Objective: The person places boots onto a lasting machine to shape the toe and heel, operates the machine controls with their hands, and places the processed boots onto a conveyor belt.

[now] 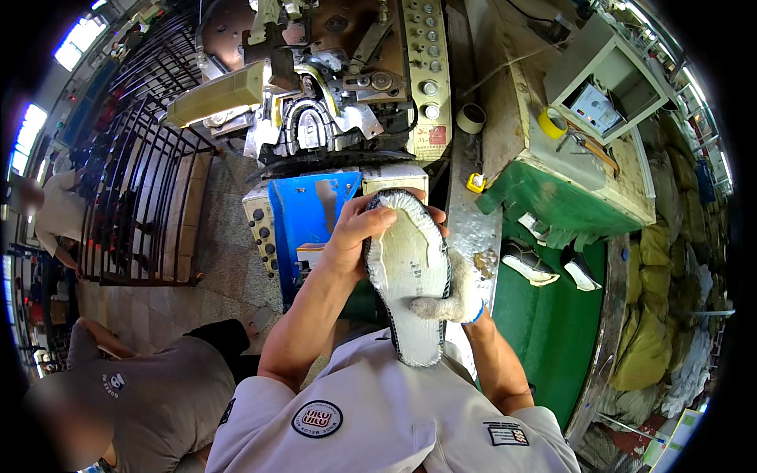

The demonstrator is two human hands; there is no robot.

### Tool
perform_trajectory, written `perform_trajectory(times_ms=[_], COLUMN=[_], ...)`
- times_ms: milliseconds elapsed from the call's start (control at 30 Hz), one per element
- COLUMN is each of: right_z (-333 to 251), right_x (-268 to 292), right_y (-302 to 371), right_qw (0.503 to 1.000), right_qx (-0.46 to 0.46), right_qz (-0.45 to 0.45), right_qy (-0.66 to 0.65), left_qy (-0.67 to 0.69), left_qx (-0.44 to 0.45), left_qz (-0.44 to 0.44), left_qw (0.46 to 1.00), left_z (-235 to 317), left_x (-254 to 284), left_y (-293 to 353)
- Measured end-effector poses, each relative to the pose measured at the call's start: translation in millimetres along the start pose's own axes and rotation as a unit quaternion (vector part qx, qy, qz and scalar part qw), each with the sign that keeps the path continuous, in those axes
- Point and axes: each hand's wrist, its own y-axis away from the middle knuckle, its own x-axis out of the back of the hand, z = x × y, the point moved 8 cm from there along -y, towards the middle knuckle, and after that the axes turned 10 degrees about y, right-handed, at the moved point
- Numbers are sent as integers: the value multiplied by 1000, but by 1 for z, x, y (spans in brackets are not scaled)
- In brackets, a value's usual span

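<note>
A shoe upper (410, 272) is held bottom up in front of my chest, its toe pointing away from me. Pleated pale material runs round the toe edge, with dark stitching along the rim and a light insole in the middle. My bare left hand (347, 240) grips the toe end from the left, thumb lying on the underside and fingers behind. On my right hand (457, 299) is a whitish knit glove with a blue cuff. It clasps the right side near the middle, thumb across the insole; its other fingers are mostly hidden.
Ahead stands a shoe-making machine (315, 130) with a knob panel (430, 79) and a blue cover (303, 205). Right are a bench with yellow tape (552, 123), a metal box (599, 98) and shoes (528, 262) on a green surface (544, 331). A rack (150, 213) and two people occupy the left.
</note>
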Motion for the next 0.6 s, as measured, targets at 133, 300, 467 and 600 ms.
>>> perform_trajectory(times_ms=[133,300,467,600], right_z=[-5,11,9,7], right_x=[-8,-13,-11,-9], right_y=[-2,-1,-3,-6], right_qw=[1000,1000,999,999], right_qx=[16,-12,-15,-27], right_qz=[7,5,26,30], right_qy=[-10,-4,-14,-23], left_qy=[-56,-109,-71,54], left_qx=[-12,-11,-22,-25], left_qz=[-6,-5,30,0], left_qw=[998,994,997,998], left_z=[9,13,16,6], left_x=[-1,15,17,14], left_y=[5,5,7,13])
